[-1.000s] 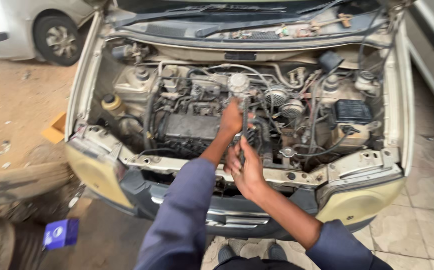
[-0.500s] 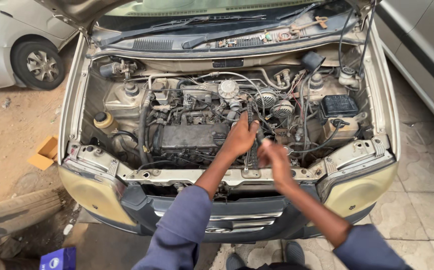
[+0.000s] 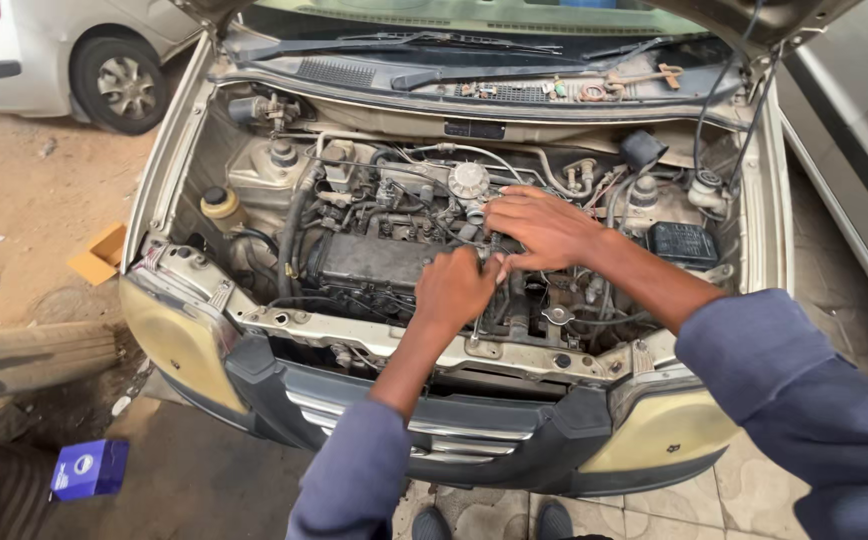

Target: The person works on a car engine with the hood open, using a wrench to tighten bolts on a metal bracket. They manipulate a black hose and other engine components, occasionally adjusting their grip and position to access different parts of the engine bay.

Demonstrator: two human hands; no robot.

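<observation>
A small beige car (image 3: 184,340) stands with its hood raised in an open yard, its engine bay (image 3: 374,250) crowded with hoses, wires and dusty metal parts. The ground to the left is bare sandy earth (image 3: 24,210) with a scrap of cardboard (image 3: 99,255) lying on it, while pale paving tiles (image 3: 754,490) show under the front right corner. The left hand (image 3: 454,290) is curled into a closed grip low over the middle of the engine, just in front of the dark engine cover (image 3: 364,260); whatever it clasps is hidden by the fingers. The right hand (image 3: 544,228) lies spread, fingers loosely open, on the hoses just behind, its fingertips touching the left hand. A round silver cap (image 3: 470,180) sits just beyond. A blue box (image 3: 89,468) rests on the ground near the bumper (image 3: 514,440), and a silver car (image 3: 64,50) is parked behind.
</observation>
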